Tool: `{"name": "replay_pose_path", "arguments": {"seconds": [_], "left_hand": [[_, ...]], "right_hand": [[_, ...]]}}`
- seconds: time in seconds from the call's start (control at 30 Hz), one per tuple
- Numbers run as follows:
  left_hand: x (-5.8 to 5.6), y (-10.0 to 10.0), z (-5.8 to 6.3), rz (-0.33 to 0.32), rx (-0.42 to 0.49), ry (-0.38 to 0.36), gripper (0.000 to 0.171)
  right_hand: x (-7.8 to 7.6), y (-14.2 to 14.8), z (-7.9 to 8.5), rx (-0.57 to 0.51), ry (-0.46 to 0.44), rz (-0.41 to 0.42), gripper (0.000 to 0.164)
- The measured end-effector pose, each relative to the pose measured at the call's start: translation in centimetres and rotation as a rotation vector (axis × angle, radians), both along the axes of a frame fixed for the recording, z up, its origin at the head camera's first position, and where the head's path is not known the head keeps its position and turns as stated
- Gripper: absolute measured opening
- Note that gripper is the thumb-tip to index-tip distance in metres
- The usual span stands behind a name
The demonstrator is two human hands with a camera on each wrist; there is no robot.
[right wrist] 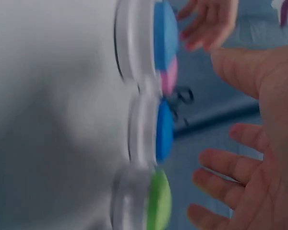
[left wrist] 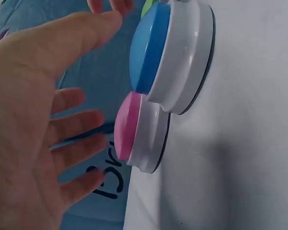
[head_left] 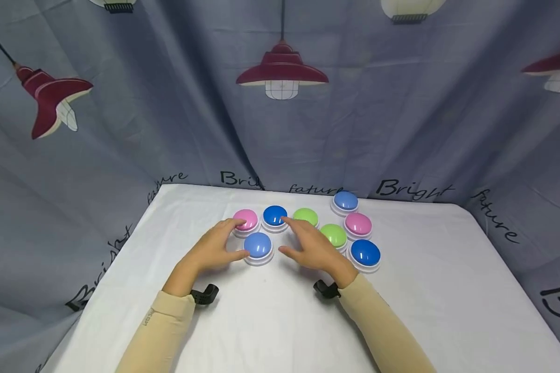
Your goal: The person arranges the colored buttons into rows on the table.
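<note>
Head view's coming through bright and even for me, soft light from above, only faint shadows under the forearms on the white tabletop [head_left: 448, 290]. Small glare spots on the dark blue button [head_left: 364, 253]. Backdrop [head_left: 121, 129] bends at the edges, wide-lens warp. Left wrist view is dimmer, bluish, fairly sharp. Right wrist view is heavily smeared with motion blur.
</note>
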State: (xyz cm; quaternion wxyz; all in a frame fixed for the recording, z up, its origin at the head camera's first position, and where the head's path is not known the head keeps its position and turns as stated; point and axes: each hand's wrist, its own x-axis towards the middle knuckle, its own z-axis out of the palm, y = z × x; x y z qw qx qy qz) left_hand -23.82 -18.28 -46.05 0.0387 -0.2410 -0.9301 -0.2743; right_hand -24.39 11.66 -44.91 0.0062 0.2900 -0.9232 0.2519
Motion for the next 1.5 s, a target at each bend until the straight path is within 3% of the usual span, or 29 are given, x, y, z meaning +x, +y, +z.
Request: {"name": "replay_pose_path", "arguments": {"seconds": [0.1,0.2,0.3,0.37,0.67,1.0,1.33,1.5], "left_hand": [[0.0,0.0,0.2,0.025,-0.150,0.125,0.088],[-0.1,-0.2,0.0,0.060,-0.279,0.221,0.098],[0.0,-0.5,-0.2,0.100,-0.345,0.270,0.111],[0.0,-0.8,-0.3,0.118,-0.365,0.274,0.116],[-0.5,-1.0,0.1,0.128,-0.361,0.240,0.124],[-0.5,-1.4,0.3,0.142,-0.359,0.245,0.125],[-0.2,-1.8,1.0,0.142,-0.305,0.188,0.125],[-0.2,-1.6,1.1,0.114,-0.253,0.152,0.123]], "right_hand": [[-0.3,1.6,0.4,0.066,0.087,-0.091,0.082],[-0.8,3.1,0.7,0.198,0.170,-0.196,0.093],[-1.2,4.3,0.8,0.307,0.234,-0.278,0.104],[-1.4,5.0,1.0,0.319,0.251,-0.312,0.108],[-1.7,7.2,1.3,0.293,0.209,-0.372,0.113],[-1.6,7.9,1.2,0.274,0.186,-0.370,0.114],[-1.0,5.3,1.2,0.224,0.188,-0.283,0.111],[-0.6,3.2,0.4,0.216,0.164,-0.221,0.106]]}}
